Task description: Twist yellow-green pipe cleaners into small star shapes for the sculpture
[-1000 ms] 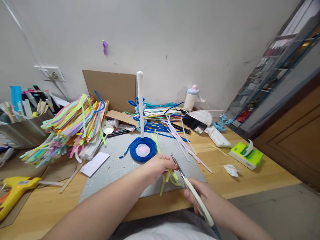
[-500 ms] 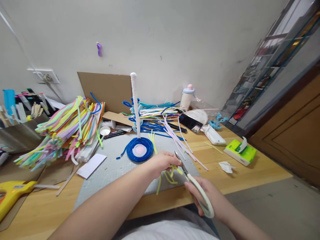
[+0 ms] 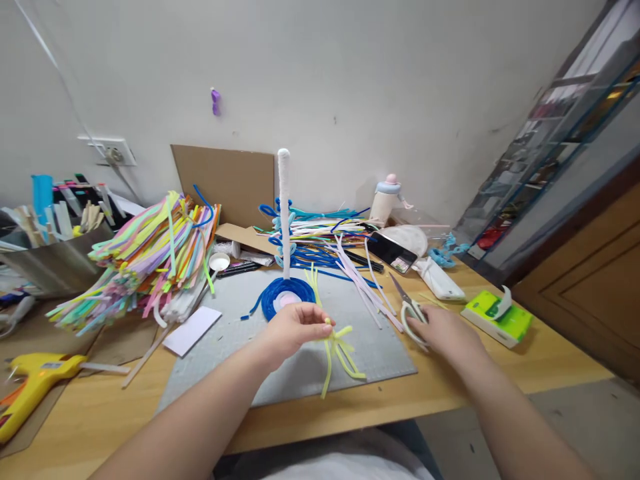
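My left hand (image 3: 295,329) is closed, pinching a small bunch of yellow pipe cleaners (image 3: 341,345) whose cut ends splay out to the right and downward. At the right, my right hand (image 3: 450,333) grips the handles of the white scissors (image 3: 410,308). Their blades point away from me, low over the wood beside the grey mat. Behind my left hand, a blue coiled disc (image 3: 267,298) with a pale pink centre is partly covered by the fingers. A white fuzzy stick (image 3: 285,200) rises upright from it, with blue loops beside it.
A large bundle of coloured pipe cleaners (image 3: 145,260) lies at the left, near a yellow glue gun (image 3: 43,383). Lilac pipe cleaners (image 3: 365,287) cross the grey mat (image 3: 240,373). Behind are a phone (image 3: 393,252) and a bottle (image 3: 385,203); a green tissue pack (image 3: 497,319) is at the right.
My right hand has carried the scissors away to the right, down toward the tabletop. My left hand still holds the yellow bunch, now further from the scissors. The view has shifted slightly.
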Tool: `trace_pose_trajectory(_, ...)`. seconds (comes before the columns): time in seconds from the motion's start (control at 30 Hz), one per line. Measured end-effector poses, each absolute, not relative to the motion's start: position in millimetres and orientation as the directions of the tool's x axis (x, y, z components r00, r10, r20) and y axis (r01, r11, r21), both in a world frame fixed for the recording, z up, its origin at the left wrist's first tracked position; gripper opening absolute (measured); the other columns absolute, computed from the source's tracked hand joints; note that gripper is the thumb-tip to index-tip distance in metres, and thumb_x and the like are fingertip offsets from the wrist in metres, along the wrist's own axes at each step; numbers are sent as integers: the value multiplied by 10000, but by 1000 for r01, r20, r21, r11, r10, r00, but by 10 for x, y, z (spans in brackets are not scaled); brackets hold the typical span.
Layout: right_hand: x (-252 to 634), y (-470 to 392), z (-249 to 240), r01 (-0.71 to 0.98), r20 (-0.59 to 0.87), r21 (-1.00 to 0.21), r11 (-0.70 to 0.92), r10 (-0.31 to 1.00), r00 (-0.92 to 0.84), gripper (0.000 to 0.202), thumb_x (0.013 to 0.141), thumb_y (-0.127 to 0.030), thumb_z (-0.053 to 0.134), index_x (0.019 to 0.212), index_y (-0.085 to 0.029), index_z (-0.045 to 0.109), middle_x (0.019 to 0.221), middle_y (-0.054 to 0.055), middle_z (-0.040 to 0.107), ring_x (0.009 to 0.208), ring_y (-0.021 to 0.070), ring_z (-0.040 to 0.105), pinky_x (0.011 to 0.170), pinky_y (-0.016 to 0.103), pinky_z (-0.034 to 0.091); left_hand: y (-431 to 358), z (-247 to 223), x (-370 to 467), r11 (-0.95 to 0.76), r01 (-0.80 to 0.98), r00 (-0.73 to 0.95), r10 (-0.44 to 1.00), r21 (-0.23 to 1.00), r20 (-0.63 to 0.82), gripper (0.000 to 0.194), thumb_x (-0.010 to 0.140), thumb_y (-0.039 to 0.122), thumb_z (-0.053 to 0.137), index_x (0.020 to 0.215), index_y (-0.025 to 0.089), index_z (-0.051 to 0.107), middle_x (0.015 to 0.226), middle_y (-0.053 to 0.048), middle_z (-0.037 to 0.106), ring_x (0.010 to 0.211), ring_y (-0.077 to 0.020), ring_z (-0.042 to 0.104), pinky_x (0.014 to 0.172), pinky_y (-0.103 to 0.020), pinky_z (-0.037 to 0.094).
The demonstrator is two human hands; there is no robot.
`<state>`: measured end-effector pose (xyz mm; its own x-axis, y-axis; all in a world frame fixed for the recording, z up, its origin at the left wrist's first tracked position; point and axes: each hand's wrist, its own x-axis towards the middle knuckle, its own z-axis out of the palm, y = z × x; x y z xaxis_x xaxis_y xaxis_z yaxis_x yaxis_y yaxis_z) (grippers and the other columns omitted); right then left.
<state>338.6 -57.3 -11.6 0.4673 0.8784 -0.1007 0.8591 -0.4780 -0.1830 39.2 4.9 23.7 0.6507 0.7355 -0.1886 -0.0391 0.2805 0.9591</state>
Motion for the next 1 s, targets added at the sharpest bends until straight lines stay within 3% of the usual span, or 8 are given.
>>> trace_pose_trajectory(0.2,3119,-455,-77,890,79,-192,-414,897,435,352,777,-428,489,816,-129,671,922,203,660,859,326,614,660,368,426,94,240,97,222,-68,575,805,973,-144,210,608,286,755,692,139,630,633,10,599,582,-78,490,590,-212,350)
trace_pose_trajectory(0.27,2788,-420,45,883,184,-432,-181,941,283,323,796,-385,489,958,-156,648,1044,161,641,954,292,589,734,363,434,133,186,48,209,-108,554,825,972,-116,196,654,306,723,708,146,624,640,11,594,591,-78,484,596,-211,346)
trace_pose_trajectory(0.33,2385,-360,159,653,76,-758,11,995,71,307,808,-403,493,980,-192,635,1026,109,656,917,238,608,681,313,459,173,107,28,202,-145,525,845,969,-97,193,692,326,691,718,149,616,637,11,587,588,-77,477,588,-211,339)
trace_pose_trajectory(0.43,1847,-234,212,215,-101,-975,-49,966,-237,314,782,-433,543,968,-185,596,939,73,664,783,192,633,530,245,445,216,-8,24,187,-168,472,877,968,-88,199,712,339,668,758,151,623,630,7,584,580,-83,483,573,-214,338)
trace_pose_trajectory(0.57,1562,-96,61,-48,-160,-982,-181,946,-281,283,753,-433,603,752,-156,549,688,12,625,545,108,586,415,177,355,222,-40,2,131,-146,432,900,981,-56,222,697,346,676,779,143,637,652,-7,598,584,-97,501,578,-222,360)
trace_pose_trajectory(0.7,1634,-73,-94,-238,-224,-921,-308,920,-323,269,745,-403,634,746,-159,521,539,-39,563,411,63,511,368,149,291,205,21,-23,73,-134,445,895,988,-6,270,688,311,679,909,160,641,841,-42,626,753,-139,550,677,-237,403)
trace_pose_trajectory(0.83,1691,-114,-113,-286,-235,-893,-346,903,-360,247,740,-360,649,717,-161,505,505,-49,545,385,55,488,354,140,279,210,-6,0,-72,-68,447,890,995,95,183,717,298,654,848,170,636,866,-36,610,815,-152,545,765,-270,408)
trace_pose_trajectory(1.0,1673,-129,-85,-294,-232,-883,-365,885,-403,243,744,-366,639,735,-160,509,530,-38,562,397,63,505,339,138,294,221,-37,8,-278,51,387,891,959,237,137,716,286,652,657,166,621,711,-22,568,718,-147,518,703,-272,401)
